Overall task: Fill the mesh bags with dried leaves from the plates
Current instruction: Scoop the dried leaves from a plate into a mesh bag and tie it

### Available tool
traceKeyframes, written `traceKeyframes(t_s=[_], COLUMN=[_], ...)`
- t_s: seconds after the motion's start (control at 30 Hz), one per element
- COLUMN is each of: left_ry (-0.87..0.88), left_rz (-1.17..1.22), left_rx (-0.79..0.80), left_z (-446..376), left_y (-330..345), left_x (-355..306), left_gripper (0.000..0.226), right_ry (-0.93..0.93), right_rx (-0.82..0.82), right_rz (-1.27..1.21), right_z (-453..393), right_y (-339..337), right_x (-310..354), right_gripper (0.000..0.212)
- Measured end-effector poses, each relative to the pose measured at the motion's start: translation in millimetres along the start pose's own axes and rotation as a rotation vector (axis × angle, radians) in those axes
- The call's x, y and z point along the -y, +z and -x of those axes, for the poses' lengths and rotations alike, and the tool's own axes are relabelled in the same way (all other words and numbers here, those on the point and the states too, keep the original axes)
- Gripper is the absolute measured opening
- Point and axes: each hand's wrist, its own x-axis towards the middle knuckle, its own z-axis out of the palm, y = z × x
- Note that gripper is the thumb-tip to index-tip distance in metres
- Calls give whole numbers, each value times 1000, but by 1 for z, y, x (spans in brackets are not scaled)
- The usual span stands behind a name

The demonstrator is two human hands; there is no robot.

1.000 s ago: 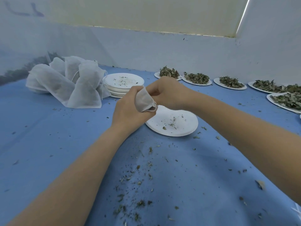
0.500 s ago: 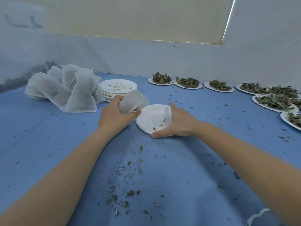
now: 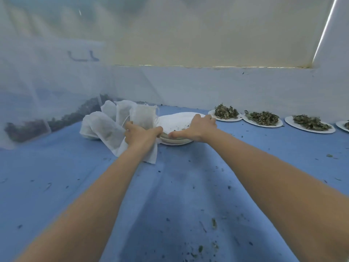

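My left hand (image 3: 141, 134) grips a white mesh bag (image 3: 151, 156) at the near edge of the pile of filled mesh bags (image 3: 105, 125). The bag's lower end hangs down onto the blue cloth. My right hand (image 3: 195, 127) holds an empty white plate (image 3: 175, 120) on top of the stack of empty plates (image 3: 177, 141). Its thumb is under the near rim and its fingers lie over the far rim. Three plates of dried leaves (image 3: 225, 112) (image 3: 262, 118) (image 3: 310, 122) stand in a row to the right.
The blue cloth (image 3: 170, 195) is strewn with leaf crumbs, thickest near me. A white netting wall (image 3: 37, 91) closes the left side and a pale wall (image 3: 207, 87) runs behind the plates. One more plate (image 3: 344, 125) shows at the right edge.
Both hands have reached forward and left. The right hand carried the empty plate onto the stack. The left hand brought the bag to the pile of bags.
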Motion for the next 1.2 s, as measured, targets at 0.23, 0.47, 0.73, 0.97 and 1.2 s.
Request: traceKeyframes(t_s=[0.23, 0.47, 0.73, 0.97, 1.2], left_ry=[17, 132, 312, 358, 123], left_rz=[-197, -363, -460, -367, -166], left_rx=[-50, -171, -143, 123, 405], left_z=[-43, -35, 34, 74, 65], left_y=[22, 27, 37, 93, 176], left_x=[16, 16, -13, -69, -110], left_gripper=[100, 111, 93, 72, 50], right_ry=[67, 51, 41, 78, 121], right_rx=[0, -42, -33, -41, -55], right_rz=[-27, -40, -208, -232, -443], right_z=[-49, -43, 10, 30, 12], right_y=[29, 40, 1, -47, -78], right_x=[20, 20, -7, -66, -130], right_gripper=[126, 130, 108, 101, 49])
